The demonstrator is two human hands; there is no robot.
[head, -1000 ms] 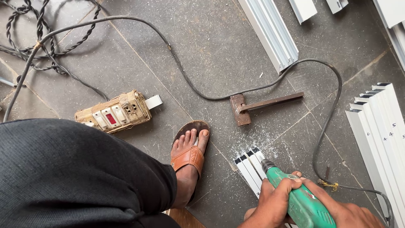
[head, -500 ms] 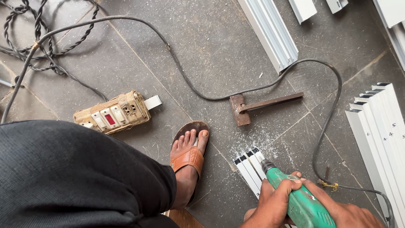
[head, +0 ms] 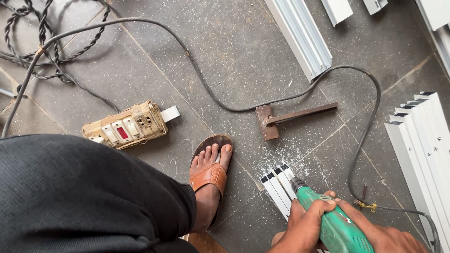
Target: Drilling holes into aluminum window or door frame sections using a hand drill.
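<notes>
Nothing much has shifted over the last second: both hands stay clamped on the green drill [head: 335, 225] at the near right, and its chuck keeps bearing down on the same end of the white aluminium section [head: 277, 189] lying on the floor [head: 234, 56]. The left hand [head: 304, 225] wraps the front of the drill body, its grip closed round the green casing, and the right hand [head: 389, 236] holds the rear, its grip also closed on the tool, though the trigger finger is hidden. The section lies just right of the sandalled foot [head: 209, 180], which does not touch it, so to my eye the piece is held down only by the drill's own pressure; a foot or knee on it would steady the work. Keeping the bit square to the face and the push even should stop it skating, and the pale swarf [head: 286, 157] scattered just beyond the section is worth brushing off. The black cord [head: 361, 140] loops round to the right and should stay behind the hands. Farther off lie a rusty hammer [head: 293, 117], a taped extension box [head: 126, 126] to the left, a stack of white profiles [head: 422, 140] at the right, and another long profile [head: 300, 33] at the far side.
</notes>
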